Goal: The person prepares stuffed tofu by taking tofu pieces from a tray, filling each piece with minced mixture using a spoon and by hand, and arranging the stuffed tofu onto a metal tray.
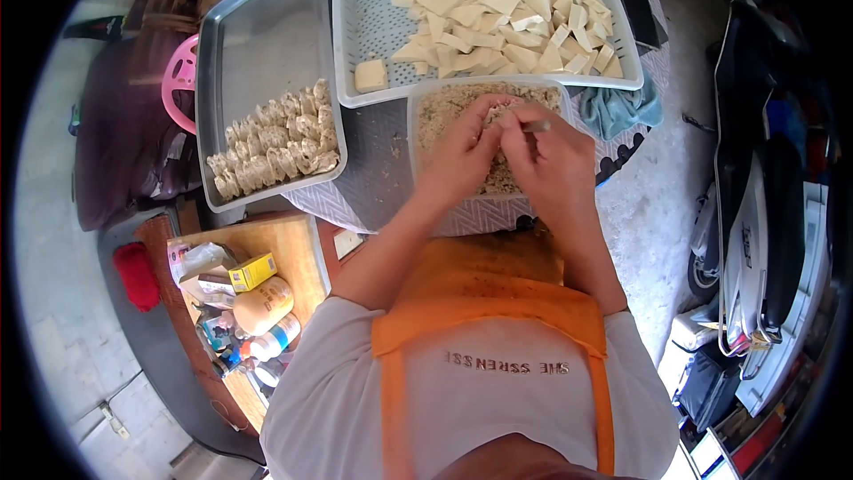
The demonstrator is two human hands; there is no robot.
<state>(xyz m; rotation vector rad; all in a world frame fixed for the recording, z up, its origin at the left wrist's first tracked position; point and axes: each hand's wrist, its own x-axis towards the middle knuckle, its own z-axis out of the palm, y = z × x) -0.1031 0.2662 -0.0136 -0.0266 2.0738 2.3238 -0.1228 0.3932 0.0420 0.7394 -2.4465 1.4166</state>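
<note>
Over a white rectangular tub (414, 138) of crumbly minced filling (444, 105), both hands are close together. My left hand (466, 144) is closed around a small pale piece with filling on it (499, 112), mostly hidden by the fingers. My right hand (549, 158) is closed on a thin utensil with a short greyish handle (537, 126); its working end is hidden. Beyond the tub, a white perforated tray (373, 13) bears a heap of pale tofu triangles (506, 18) and one separate tofu block (370, 76). At left, rows of filled pieces (275, 142) lie in a metal tray (258, 53).
A teal cloth (622, 108) lies right of the tub on the patterned tablecloth (382, 160). Bottles and a yellow box (253, 273) crowd a wooden stand (293, 236) at lower left. A pink chair part (180, 84) stands beside the metal tray. A scooter-like vehicle (746, 213) is at far right.
</note>
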